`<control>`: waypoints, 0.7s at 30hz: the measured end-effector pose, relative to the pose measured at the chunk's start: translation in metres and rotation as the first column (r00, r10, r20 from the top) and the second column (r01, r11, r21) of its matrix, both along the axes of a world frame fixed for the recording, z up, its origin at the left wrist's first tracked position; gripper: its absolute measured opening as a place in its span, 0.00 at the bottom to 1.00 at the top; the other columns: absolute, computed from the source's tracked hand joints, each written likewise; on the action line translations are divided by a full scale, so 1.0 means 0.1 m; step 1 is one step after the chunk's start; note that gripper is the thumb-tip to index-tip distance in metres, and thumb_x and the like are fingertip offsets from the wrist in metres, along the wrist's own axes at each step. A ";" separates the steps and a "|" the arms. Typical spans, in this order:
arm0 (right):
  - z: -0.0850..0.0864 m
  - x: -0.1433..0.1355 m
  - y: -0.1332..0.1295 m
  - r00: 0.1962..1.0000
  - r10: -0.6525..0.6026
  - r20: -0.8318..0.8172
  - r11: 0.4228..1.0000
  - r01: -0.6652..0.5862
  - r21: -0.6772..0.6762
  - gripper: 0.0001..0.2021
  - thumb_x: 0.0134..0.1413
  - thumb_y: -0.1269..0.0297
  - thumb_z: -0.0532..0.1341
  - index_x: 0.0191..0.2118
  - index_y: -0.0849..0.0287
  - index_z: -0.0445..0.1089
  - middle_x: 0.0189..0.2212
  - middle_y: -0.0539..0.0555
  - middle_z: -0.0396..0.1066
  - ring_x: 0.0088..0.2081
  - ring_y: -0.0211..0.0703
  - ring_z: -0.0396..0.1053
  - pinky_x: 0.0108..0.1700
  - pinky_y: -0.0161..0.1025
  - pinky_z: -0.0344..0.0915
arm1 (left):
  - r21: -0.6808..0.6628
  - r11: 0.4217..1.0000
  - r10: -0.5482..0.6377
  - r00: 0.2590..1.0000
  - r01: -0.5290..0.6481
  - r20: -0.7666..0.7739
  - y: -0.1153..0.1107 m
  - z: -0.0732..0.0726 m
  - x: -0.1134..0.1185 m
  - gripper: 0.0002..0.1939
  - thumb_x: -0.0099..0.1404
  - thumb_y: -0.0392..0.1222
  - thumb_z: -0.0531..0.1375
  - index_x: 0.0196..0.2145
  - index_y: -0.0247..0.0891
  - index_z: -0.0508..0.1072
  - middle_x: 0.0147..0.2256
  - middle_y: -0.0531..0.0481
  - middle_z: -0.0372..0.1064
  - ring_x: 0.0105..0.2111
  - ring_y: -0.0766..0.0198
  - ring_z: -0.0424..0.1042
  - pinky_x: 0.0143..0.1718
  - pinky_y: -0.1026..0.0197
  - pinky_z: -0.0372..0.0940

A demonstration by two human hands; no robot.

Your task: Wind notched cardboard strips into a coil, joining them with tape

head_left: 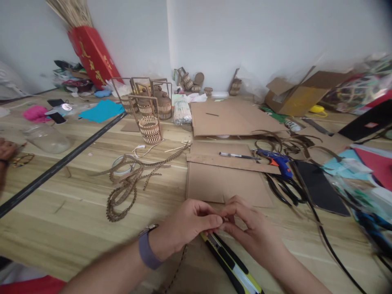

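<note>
My left hand (196, 222), with a watch on its wrist, and my right hand (248, 226) meet fingertip to fingertip above the table's front. Both are closed in a pinch, and what lies between the fingertips is mostly hidden. From under my left hand a thin dark-and-light patterned strip (179, 265) hangs down, apparently held there. Just below the fingers lies a yellow-and-black utility knife (231, 261). Beyond my hands is a flat cardboard sheet (220, 183). To the left, loose brown strips (122, 200), some notched along the edge, lie in a tangle around a tape roll (122, 166).
Small handled baskets (150, 130) stand at the back left. A cardboard strip (229, 162) bears a pen (239, 155). A blue glue gun (277, 161), black-handled scissors (286, 190) and a dark phone-like slab (321, 188) lie right. Another person's hand (6, 150) is far left.
</note>
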State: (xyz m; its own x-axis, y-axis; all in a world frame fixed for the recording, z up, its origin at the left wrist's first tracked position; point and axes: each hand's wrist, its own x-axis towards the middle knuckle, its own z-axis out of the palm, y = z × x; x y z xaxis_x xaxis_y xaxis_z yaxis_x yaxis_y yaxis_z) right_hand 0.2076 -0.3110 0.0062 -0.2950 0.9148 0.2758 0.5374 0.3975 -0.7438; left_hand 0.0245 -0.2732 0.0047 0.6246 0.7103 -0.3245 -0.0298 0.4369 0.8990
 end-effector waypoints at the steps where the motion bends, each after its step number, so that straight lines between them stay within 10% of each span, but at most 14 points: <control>1: -0.01 0.00 0.01 1.000 0.010 -0.008 1.000 -0.010 -0.001 0.05 0.59 0.69 0.61 0.37 0.55 0.75 0.30 0.52 0.72 0.32 0.41 0.72 0.33 0.35 0.69 | 0.018 1.000 0.007 1.000 -0.007 -0.002 0.00 -0.01 0.00 0.21 0.49 0.55 0.69 0.26 0.31 0.75 0.21 0.55 0.64 0.23 0.70 0.58 0.27 0.64 0.52; 10: 0.00 0.00 -0.02 0.999 0.028 -0.021 0.986 -0.025 0.162 0.15 0.60 0.71 0.58 0.48 0.50 0.76 0.32 0.53 0.73 0.34 0.41 0.73 0.35 0.34 0.73 | -0.078 0.997 0.030 0.998 -0.026 0.056 -0.01 0.00 0.03 0.26 0.42 0.59 0.72 0.26 0.32 0.75 0.21 0.55 0.65 0.23 0.70 0.58 0.28 0.63 0.53; 21: 0.01 0.00 -0.02 0.998 -0.053 -0.030 0.993 0.056 0.104 0.06 0.58 0.67 0.61 0.33 0.55 0.77 0.26 0.52 0.71 0.28 0.39 0.71 0.28 0.33 0.69 | -0.143 0.990 0.017 0.999 -0.011 0.036 0.01 0.01 0.00 0.26 0.42 0.60 0.72 0.25 0.32 0.75 0.23 0.52 0.69 0.23 0.68 0.63 0.30 0.63 0.58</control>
State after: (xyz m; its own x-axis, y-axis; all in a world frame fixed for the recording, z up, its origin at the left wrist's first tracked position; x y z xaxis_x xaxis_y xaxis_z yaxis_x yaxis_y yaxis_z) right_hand 0.2076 -0.3131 0.0072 -0.2362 0.8949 0.3786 0.5406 0.4448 -0.7140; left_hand 0.0250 -0.2722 0.0058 0.6283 0.6673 -0.3999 -0.0688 0.5597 0.8258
